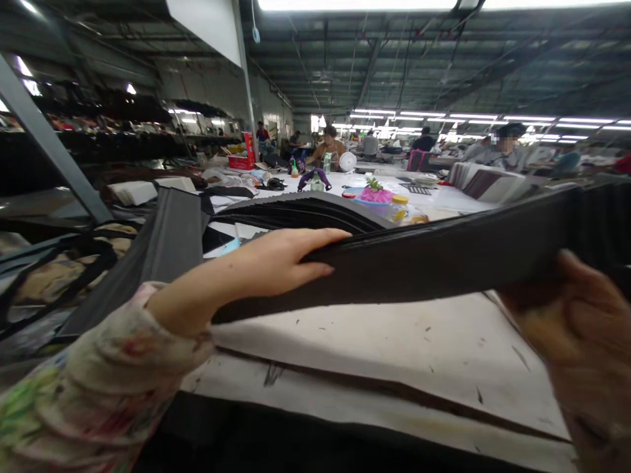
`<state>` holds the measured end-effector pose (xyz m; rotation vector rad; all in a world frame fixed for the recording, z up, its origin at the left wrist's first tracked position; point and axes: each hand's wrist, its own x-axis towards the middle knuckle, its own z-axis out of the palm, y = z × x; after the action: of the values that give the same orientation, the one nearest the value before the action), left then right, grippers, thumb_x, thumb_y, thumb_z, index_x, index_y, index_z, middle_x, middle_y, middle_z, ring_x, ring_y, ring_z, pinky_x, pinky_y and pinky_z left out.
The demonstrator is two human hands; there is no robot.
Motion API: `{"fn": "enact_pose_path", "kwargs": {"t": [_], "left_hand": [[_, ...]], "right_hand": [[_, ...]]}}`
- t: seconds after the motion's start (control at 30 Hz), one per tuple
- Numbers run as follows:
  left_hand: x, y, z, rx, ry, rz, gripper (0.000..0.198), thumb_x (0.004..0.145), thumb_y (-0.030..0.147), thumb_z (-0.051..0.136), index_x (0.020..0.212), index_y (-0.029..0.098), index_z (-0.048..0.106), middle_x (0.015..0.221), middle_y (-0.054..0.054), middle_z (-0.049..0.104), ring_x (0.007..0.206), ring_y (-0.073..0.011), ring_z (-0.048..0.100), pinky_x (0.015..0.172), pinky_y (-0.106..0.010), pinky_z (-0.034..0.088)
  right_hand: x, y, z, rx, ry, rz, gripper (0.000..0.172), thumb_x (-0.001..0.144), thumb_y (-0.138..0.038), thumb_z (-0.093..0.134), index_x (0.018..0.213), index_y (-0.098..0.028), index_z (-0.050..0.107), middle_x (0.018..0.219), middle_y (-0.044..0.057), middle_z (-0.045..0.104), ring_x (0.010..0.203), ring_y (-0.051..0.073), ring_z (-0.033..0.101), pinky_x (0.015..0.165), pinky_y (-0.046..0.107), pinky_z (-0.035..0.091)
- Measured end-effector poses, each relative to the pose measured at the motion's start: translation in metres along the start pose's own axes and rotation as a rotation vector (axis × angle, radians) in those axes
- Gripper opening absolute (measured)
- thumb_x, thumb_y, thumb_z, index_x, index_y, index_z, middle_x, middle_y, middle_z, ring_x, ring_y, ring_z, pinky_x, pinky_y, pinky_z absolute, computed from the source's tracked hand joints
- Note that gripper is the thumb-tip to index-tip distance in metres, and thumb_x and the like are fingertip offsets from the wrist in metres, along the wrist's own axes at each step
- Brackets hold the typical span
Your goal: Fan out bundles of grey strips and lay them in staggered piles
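Observation:
A thick stack of dark flat sheets [444, 256] is lifted edge-on above the white table [384, 341]. My left hand [266, 263] grips its left end, thumb on top and fingers curled underneath. My right hand [582, 328], close to the camera and blurred, clasps the right end from below. A floral sleeve covers my left forearm.
A second pile of dark sheets [300, 213] lies behind on the table, and a dark panel [162, 249] leans at the left. Bottles, a pink item [375, 194] and a small fan [348, 161] stand farther back. Several people work at distant tables.

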<state>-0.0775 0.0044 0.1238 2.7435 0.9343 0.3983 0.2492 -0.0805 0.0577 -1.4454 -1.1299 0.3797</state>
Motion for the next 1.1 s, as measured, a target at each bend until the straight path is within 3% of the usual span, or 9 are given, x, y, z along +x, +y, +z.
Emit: {"fn": "enact_pose_path", "kwargs": {"t": [0.07,0.13,0.2,0.3,0.37,0.5,0.7,0.93,1.1], "left_hand": [[0.023,-0.030,-0.003,0.122,-0.028,-0.029,0.055,0.081,0.034,0.048,0.134,0.026,0.031,0.135,0.001,0.040,0.120,-0.0225,0.039,0.101,-0.033,0.028],[0.045,-0.060,-0.001,0.184,-0.042,-0.037,0.055,0.081,0.035,0.047,0.133,0.025,0.032,0.136,0.000,0.039,0.121,-0.0209,0.038,0.102,-0.031,0.027],[0.064,-0.088,0.010,0.205,-0.072,-0.047,0.055,0.081,0.035,0.047,0.133,0.025,0.032,0.137,-0.001,0.038,0.121,-0.0194,0.038,0.102,-0.029,0.027],[0.086,-0.122,0.042,0.266,-0.224,-0.139,0.055,0.078,0.030,0.050,0.131,0.022,0.037,0.132,-0.007,0.043,0.117,-0.0219,0.043,0.098,-0.032,0.032],[0.096,-0.138,0.068,0.315,-0.242,-0.215,0.063,0.073,0.033,0.055,0.131,0.017,0.036,0.128,-0.014,0.046,0.115,-0.0274,0.044,0.096,-0.039,0.033],[0.111,-0.155,0.102,0.286,-0.228,-0.228,0.075,0.072,0.050,0.053,0.133,0.013,0.030,0.138,-0.016,0.034,0.124,-0.0289,0.034,0.100,-0.039,0.028],[0.146,-0.157,0.110,0.244,-0.190,-0.267,0.068,0.081,0.057,0.033,0.132,0.012,0.034,0.136,-0.013,0.039,0.122,-0.0240,0.039,0.099,-0.030,0.030],[0.205,-0.147,0.128,0.170,-0.264,-0.300,0.072,0.084,0.060,0.014,0.122,0.011,0.049,0.127,-0.012,0.050,0.116,-0.0237,0.047,0.094,-0.027,0.034],[0.220,-0.148,0.145,0.145,-0.349,-0.325,0.079,0.082,0.065,0.010,0.124,0.010,0.048,0.130,-0.012,0.046,0.120,-0.0246,0.043,0.096,-0.029,0.032]], "right_hand": [[0.016,0.019,0.018,0.346,-0.013,0.161,0.023,0.084,-0.038,0.039,0.097,-0.037,0.058,0.125,-0.004,0.053,0.115,0.017,0.047,0.078,0.031,0.046],[0.023,0.041,0.036,0.374,-0.083,0.242,0.028,0.080,-0.043,0.045,0.103,-0.032,0.055,0.121,0.001,0.056,0.110,0.018,0.051,0.077,0.033,0.048],[0.020,0.061,0.050,0.279,-0.232,0.282,0.036,0.079,-0.051,0.044,0.098,-0.024,0.058,0.104,0.007,0.064,0.092,0.020,0.061,0.068,0.034,0.051],[0.009,0.077,0.067,-0.095,-0.679,0.250,0.044,0.078,-0.055,0.043,0.083,-0.017,0.064,0.076,0.009,0.068,0.063,0.018,0.063,0.049,0.029,0.048],[0.007,0.077,0.079,-0.240,-0.776,0.171,0.037,0.075,-0.050,0.050,0.076,-0.016,0.065,0.067,0.006,0.066,0.055,0.016,0.060,0.048,0.027,0.046],[0.020,0.071,0.108,-0.338,-0.639,-0.072,0.023,0.079,-0.037,0.049,0.087,-0.020,0.064,0.086,0.005,0.066,0.080,0.018,0.059,0.072,0.032,0.045],[0.024,0.092,0.149,-0.386,-0.587,-0.313,0.019,0.081,-0.022,0.047,0.090,-0.019,0.063,0.090,0.006,0.062,0.086,0.017,0.055,0.079,0.031,0.042],[0.015,0.108,0.151,-0.431,-0.598,-0.436,0.018,0.083,-0.017,0.047,0.092,-0.019,0.063,0.090,0.004,0.062,0.088,0.015,0.053,0.081,0.029,0.039],[0.017,0.107,0.152,-0.463,-0.577,-0.456,0.018,0.084,-0.017,0.046,0.091,-0.019,0.062,0.091,0.003,0.062,0.087,0.014,0.052,0.080,0.027,0.039]]}}
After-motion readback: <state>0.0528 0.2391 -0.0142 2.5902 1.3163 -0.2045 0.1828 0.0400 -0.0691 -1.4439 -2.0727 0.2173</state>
